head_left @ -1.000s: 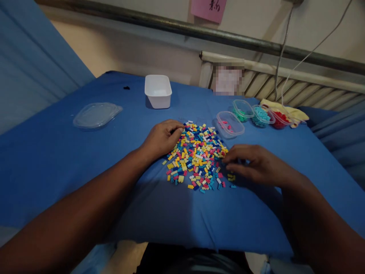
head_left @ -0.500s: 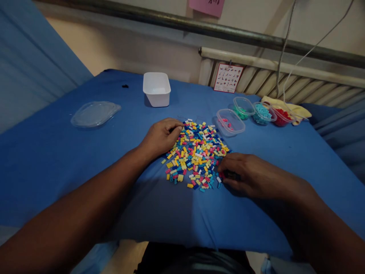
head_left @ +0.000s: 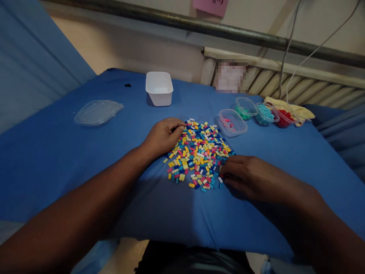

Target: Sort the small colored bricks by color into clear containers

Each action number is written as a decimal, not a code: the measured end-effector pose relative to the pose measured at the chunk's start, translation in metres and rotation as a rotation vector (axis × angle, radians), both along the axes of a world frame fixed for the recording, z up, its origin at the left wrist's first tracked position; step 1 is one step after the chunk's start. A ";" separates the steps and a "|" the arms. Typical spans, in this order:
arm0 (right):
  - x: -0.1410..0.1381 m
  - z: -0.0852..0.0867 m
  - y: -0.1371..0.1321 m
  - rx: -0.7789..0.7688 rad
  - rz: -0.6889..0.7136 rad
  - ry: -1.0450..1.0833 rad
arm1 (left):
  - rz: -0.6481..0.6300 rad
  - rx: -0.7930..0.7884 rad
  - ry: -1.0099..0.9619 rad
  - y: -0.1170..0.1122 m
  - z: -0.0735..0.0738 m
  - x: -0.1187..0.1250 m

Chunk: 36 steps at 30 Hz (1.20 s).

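A pile of small bricks (head_left: pixel 199 152) in yellow, pink, blue, teal and white lies on the blue tablecloth (head_left: pixel 57 160). My left hand (head_left: pixel 162 135) rests at the pile's left edge, fingers curled onto the bricks. My right hand (head_left: pixel 251 177) lies at the pile's lower right edge, fingers bent together and touching the bricks there. What either hand holds, if anything, is hidden under the fingers.
Four small clear tubs stand at the back right: one with a few pink bricks (head_left: pixel 232 122), one with green (head_left: pixel 245 106), one with teal (head_left: pixel 265 113), one with red (head_left: pixel 285 118). A white tub (head_left: pixel 159 88) stands behind, a clear lid (head_left: pixel 98 112) at the left.
My right hand has drawn down and left along the pile's right edge to its lower right corner, sweeping stray bricks inward. My left hand has stayed put.
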State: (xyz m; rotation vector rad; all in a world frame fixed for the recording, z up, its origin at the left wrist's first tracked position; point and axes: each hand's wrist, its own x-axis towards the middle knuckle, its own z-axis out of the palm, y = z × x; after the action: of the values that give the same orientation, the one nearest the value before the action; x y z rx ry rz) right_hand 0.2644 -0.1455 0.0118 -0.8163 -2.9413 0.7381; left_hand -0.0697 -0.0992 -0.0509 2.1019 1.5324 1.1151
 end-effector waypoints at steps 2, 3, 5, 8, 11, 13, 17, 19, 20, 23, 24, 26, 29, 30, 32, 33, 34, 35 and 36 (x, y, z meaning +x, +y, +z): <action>-0.001 -0.002 0.000 0.007 0.008 -0.008 | 0.002 0.002 0.005 0.000 0.000 0.000; -0.002 -0.003 0.000 0.019 0.008 -0.013 | 0.004 -0.001 0.007 0.000 0.000 0.001; -0.003 -0.006 0.000 0.048 0.005 -0.026 | 0.012 -0.007 0.005 0.000 0.000 0.001; -0.007 -0.008 -0.001 0.095 -0.009 -0.065 | 0.007 -0.007 0.004 0.000 0.000 0.001; -0.010 -0.007 -0.003 0.126 -0.029 -0.104 | -0.005 0.001 0.009 0.001 -0.001 0.000; -0.010 -0.007 -0.003 0.136 -0.039 -0.106 | -0.003 0.009 0.012 0.001 -0.001 -0.001; -0.003 -0.008 0.002 0.102 -0.051 -0.022 | -0.004 0.010 0.014 0.001 0.000 -0.001; 0.002 -0.010 0.007 0.082 -0.085 0.031 | -0.007 0.010 0.013 0.000 0.000 -0.001; 0.005 -0.011 0.009 0.079 -0.110 0.052 | -0.007 0.014 0.011 0.000 0.000 0.000; 0.008 -0.016 0.013 0.081 -0.162 0.093 | -0.013 0.021 0.009 -0.001 0.000 0.000; 0.007 -0.018 0.013 0.078 -0.163 0.105 | -0.015 0.021 0.008 -0.001 0.000 0.000; 0.005 -0.021 0.013 0.076 -0.153 0.130 | -0.016 0.023 0.009 0.000 0.000 0.000; 0.000 -0.023 0.010 0.090 -0.140 0.123 | -0.012 0.031 0.018 0.000 -0.001 0.000; -0.001 -0.022 0.008 0.097 -0.137 0.108 | -0.013 0.032 0.021 0.000 -0.001 0.000; -0.003 -0.019 0.005 0.103 -0.132 0.082 | -0.015 0.030 0.021 0.001 -0.002 -0.001; -0.004 -0.018 0.003 0.104 -0.130 0.076 | -0.015 0.029 0.019 0.001 -0.002 -0.001; -0.005 -0.017 0.002 0.106 -0.130 0.070 | -0.014 0.026 0.017 0.001 -0.002 -0.001; -0.006 -0.017 0.001 0.111 -0.130 0.062 | -0.011 0.025 0.014 0.001 -0.003 -0.001; -0.007 -0.017 0.000 0.121 -0.131 0.051 | -0.010 0.025 0.013 0.001 -0.003 -0.001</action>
State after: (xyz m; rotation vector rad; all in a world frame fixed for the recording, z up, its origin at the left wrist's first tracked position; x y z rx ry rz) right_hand 0.2571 -0.1455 -0.0053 -0.9529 -2.8220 0.5579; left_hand -0.0709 -0.0980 -0.0537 2.1349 1.5200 1.1253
